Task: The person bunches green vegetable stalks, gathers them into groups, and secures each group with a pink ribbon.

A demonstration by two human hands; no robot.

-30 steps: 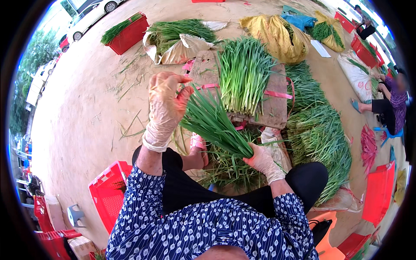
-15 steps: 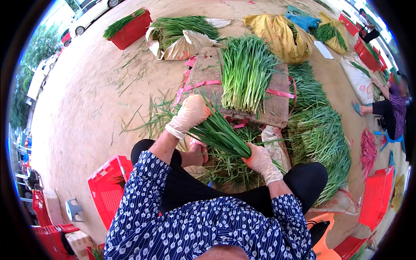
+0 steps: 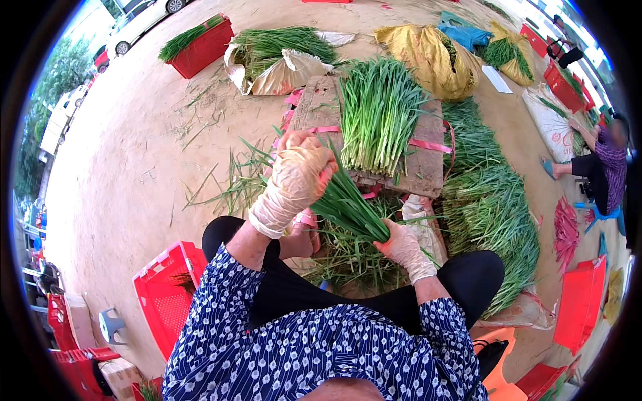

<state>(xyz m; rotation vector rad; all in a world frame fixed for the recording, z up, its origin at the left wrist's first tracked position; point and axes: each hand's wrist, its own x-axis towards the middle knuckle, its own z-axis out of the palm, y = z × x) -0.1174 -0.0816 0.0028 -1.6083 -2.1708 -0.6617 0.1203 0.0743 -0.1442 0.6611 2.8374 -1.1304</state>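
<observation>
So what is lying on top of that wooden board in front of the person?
A heap of green chives lies on the wooden board, over pink ties. How the ties run beneath the heap is hidden.

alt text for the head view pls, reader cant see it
A seated person's gloved right hand grips a bundle of green chives at its base while the gloved left hand closes over its leaves. More chives lie on a wooden board ahead.
</observation>
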